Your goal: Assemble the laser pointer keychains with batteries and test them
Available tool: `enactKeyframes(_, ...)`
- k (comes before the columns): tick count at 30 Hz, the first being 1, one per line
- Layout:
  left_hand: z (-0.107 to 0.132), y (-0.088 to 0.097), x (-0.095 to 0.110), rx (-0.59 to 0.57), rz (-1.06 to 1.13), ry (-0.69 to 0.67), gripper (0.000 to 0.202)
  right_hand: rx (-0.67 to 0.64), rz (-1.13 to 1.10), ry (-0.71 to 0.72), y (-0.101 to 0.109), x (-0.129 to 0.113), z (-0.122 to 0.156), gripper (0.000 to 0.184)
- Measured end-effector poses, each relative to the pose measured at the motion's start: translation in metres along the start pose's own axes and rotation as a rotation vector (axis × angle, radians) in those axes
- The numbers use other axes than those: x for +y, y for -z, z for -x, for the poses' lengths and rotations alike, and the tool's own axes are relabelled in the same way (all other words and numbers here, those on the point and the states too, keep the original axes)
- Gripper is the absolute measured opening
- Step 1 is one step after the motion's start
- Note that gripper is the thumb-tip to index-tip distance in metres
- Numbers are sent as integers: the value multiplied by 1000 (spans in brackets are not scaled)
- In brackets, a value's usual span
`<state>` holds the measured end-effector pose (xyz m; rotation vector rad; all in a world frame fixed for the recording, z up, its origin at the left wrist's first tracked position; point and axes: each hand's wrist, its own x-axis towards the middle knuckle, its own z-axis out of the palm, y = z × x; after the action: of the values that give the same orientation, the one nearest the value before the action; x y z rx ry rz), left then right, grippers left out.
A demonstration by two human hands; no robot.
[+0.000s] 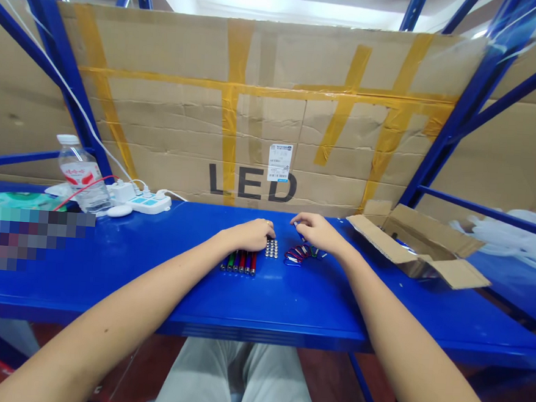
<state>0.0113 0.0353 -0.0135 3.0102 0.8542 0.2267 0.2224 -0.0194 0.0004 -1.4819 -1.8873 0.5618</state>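
My left hand [253, 234] is low over the table, its fingers closed at the top of several rows of small silver button cells [272, 249]. Whatever its fingertips hold is hidden. Under that hand and wrist lies a row of slim coloured metal tubes [241, 264] with silver ends, like small penlights; their far ends are covered. My right hand [319, 231] pinches a small blue and silver piece that looks like a carabiner [299, 232]. Just below it, several red, blue and green carabiners [300, 253] lie in a curved, overlapping row.
An open cardboard box [412, 245] stands at the right with something blue inside. Leftward are a power strip [151, 202], a water bottle [82, 176] and a green packet [20, 203]. A large carton [181, 133] backs the blue table [260, 311], between blue rack posts.
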Motion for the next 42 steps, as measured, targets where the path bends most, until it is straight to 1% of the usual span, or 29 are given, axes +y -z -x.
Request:
enactKeyframes(3,3,2,-12,3,14,57,53,-3,7,0,0,2,0,27)
enactKeyframes(7,15,7,-33,4,114,126,51,3,1,32,-1,6,-1,25)
enactKeyframes(10,25,10,-45,-5,193,127,50,-14,-47,78,-4,11,-2,25)
enactKeyframes(12,30,10,-48,28,203,129,45,-11,-61,100,-7,14,-4,25)
enactKeyframes(15,33,10,-49,83,158,202,34,55,0,106,-9,19,-8,24)
enactKeyframes(18,32,9,-48,49,121,280,29,120,107,85,-10,25,-11,24)
enactKeyframes(20,31,8,-48,17,111,285,25,135,163,90,-11,29,-12,21)
enactKeyframes(23,29,7,-47,5,102,286,21,107,208,93,-12,30,-12,14)
enactKeyframes(25,28,8,-46,4,101,317,19,80,208,75,-14,28,-11,12)
enactKeyframes(31,26,13,-43,-52,183,459,13,2,173,61,-18,23,-10,14)
enactKeyframes(34,28,12,-44,-76,201,455,13,-26,162,82,-20,25,-12,15)
enactKeyframes(37,30,10,-45,-35,157,390,13,-34,160,139,-22,27,-15,15)
enactKeyframes(40,31,9,-43,74,76,341,13,-47,121,142,-23,26,-15,16)
enactKeyframes(42,30,10,-41,168,75,317,15,-25,85,116,-22,24,-13,21)
